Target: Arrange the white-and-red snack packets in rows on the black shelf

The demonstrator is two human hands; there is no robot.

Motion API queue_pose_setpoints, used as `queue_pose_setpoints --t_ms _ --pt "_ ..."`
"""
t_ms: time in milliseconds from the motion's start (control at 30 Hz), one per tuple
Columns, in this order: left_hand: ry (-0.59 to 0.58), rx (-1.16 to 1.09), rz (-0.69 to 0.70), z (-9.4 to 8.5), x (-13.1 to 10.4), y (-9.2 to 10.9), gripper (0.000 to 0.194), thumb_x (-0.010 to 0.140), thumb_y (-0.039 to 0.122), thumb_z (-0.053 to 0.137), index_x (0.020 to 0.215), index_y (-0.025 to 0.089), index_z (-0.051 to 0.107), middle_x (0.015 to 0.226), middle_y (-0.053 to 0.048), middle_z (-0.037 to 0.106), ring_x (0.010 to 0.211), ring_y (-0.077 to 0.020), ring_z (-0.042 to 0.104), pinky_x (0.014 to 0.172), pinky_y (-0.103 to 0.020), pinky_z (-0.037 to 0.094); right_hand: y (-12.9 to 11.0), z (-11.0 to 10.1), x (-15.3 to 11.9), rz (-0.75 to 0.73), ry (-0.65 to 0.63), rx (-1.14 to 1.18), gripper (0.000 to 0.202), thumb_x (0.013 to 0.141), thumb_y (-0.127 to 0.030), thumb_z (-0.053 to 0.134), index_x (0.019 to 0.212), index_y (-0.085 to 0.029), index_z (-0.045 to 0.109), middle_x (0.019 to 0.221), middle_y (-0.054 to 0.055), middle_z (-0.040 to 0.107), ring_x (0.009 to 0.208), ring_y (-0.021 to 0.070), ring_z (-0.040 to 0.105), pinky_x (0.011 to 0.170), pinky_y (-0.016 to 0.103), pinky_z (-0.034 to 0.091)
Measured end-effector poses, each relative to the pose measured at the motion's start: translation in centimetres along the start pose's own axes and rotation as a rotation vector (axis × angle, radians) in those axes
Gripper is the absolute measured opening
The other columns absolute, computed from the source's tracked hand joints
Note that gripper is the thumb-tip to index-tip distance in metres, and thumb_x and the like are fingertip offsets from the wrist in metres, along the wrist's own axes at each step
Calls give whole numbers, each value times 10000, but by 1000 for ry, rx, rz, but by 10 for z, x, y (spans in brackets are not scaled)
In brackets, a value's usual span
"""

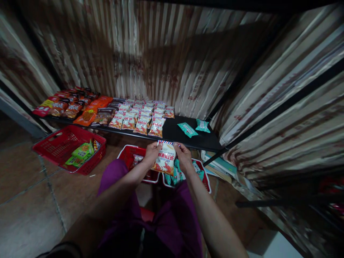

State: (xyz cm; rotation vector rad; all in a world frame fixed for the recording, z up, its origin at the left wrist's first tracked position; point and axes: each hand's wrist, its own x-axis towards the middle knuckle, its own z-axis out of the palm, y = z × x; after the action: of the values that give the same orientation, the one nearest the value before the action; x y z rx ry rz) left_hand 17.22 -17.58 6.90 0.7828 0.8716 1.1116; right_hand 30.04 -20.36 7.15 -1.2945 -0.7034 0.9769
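A white and orange snack bag [165,158] with a striped top edge hangs between my two hands, above two red baskets. My left hand [152,152] pinches its upper left corner, and my right hand [183,154] pinches the upper right corner. Beyond them, rows of matching snack bags [142,124] lie on the black shelf [170,133]. Two teal packets [187,129] rest farther right on that shelf. Below my right hand, more teal packets [176,175] fill a red basket [207,182].
Orange and brown packages [90,111] cover the shelf's left part. A red basket [51,147] with green packets [82,151] stands on the floor at left. Another red basket [125,154] sits below my left hand. Black frame bars [268,118] slant across the right.
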Motion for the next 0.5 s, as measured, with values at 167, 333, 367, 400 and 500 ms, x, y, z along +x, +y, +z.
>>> queue_pose_setpoints --t_ms 167,333,367,400,500 --pt "78 -6 58 8 -4 9 270 623 394 678 685 140 609 565 17 588 468 -82 506 490 -212 405 -7 2 -13 140 -173 114 419 629 -475 725 946 -225 614 806 12 718 666 176 665 598 281 524" --pt "128 -3 101 13 -1 11 254 649 385 656 678 138 603 574 16 596 477 -84 509 487 -211 407 -8 2 -26 167 -288 159 497 590 -323 787 1040 -231 599 833 17 722 723 193 683 665 305 550" --pt "130 -1 103 14 0 11 256 647 386 660 681 138 605 571 17 595 478 -86 510 486 -211 407 -8 2 -28 165 -298 163 502 576 -301 797 1033 -226 602 833 19 722 739 199 684 677 311 552" --pt "129 2 101 14 1 11 260 644 388 665 686 138 608 570 17 595 478 -87 510 486 -211 407 -8 1 -30 162 -300 168 496 565 -292 803 1016 -221 608 828 21 723 750 205 686 685 317 554" --pt "96 2 82 12 0 15 273 646 399 672 703 140 611 583 11 606 485 -90 516 495 -212 413 -6 1 -32 151 -286 172 473 546 -298 812 970 -212 620 811 27 726 769 223 688 691 333 557"
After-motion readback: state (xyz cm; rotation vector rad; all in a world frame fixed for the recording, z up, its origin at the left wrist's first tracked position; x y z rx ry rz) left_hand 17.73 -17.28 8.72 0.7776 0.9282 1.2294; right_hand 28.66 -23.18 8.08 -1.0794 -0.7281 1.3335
